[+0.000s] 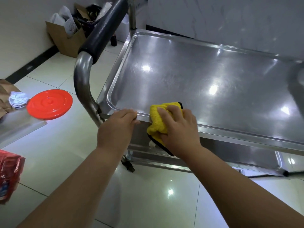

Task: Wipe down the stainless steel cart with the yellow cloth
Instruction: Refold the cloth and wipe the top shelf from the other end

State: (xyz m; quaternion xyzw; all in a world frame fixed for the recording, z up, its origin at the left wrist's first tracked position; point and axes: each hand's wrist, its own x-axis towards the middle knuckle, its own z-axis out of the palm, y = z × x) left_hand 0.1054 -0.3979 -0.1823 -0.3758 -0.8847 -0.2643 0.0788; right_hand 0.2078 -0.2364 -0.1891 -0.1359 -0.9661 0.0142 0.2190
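Both forearms reach in from the bottom edge. My left hand [117, 125] hooks its fingers over the near rim of the stainless steel cart [205, 76], steadying it. Just beside it, my right hand [178, 127] clutches the yellow cloth [156, 120], which is bunched over that same rim and hangs partly below it. The cart looks to be on casters, so a hard push could roll it away. Farther in, the glossy tray could let the bunched cloth skid.
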